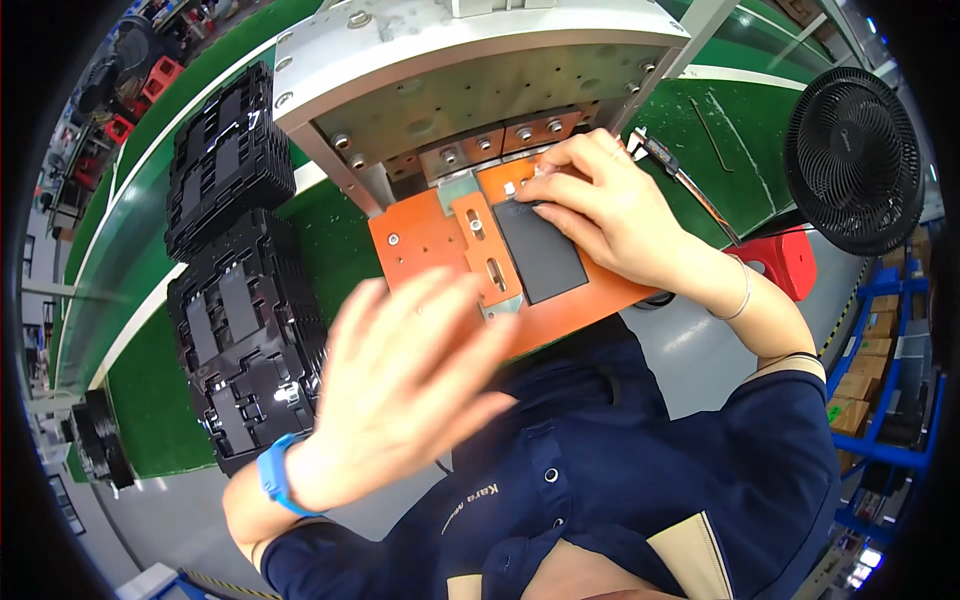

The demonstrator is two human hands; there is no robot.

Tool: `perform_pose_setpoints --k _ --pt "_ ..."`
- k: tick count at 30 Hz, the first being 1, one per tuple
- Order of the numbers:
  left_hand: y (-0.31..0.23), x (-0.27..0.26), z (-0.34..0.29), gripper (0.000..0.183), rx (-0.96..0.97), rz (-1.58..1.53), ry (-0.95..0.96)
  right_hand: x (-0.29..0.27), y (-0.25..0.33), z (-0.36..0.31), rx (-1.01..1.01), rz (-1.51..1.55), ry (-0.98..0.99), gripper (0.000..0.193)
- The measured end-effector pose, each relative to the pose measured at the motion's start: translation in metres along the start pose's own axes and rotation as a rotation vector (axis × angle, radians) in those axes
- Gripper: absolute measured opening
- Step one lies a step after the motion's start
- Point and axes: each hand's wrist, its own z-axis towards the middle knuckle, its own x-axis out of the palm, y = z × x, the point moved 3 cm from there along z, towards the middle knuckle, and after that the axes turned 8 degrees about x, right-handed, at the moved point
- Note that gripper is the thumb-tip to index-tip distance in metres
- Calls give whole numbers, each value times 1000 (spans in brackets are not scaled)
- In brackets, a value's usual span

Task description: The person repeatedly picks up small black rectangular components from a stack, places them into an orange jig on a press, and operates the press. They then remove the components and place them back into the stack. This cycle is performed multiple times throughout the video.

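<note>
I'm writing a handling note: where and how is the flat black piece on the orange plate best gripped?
Probably pinch the black piece by its near right corner, coming from the near side: it lies flat, its left edge runs beside the slotted orange block, and the right hand partly covers its far end.

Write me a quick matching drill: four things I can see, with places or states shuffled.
1. Dark flat panel
2. Left hand
3. Caliper
4. Fan

A. Blurred, fingers spread
B. Round and black, at far right
C. On the orange plate, near the right hand's fingertips
D. On the green surface

Pairs: 1-C, 2-A, 3-D, 4-B
</note>
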Motion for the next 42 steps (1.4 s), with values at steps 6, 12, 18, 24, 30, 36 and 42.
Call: perform_pose_setpoints --k 6,12,18,24,30,36,42 --pt "11 46 29 71 119 -146 121 6 3 0 -107 -150 -62 20" --pt "14 52 30 71 121 -156 142 2 5 1 -14 -137 -76 28" --pt "15 52 30 70 116 -151 148 5 -2 -6 -62 53 -110 22" --pt "16 54 31 69 108 -152 166 1 4 -1 -117 -105 5 23" --pt "15 53 30 67 97 -141 174 3 0 2 -20 -59 -73 28" --pt "16 52 30 65 100 -140 170 1 -2 -3 -39 -119 -52 27" --pt "15 52 30 64 97 -147 168 3 -3 -1 25 -116 -48 30"
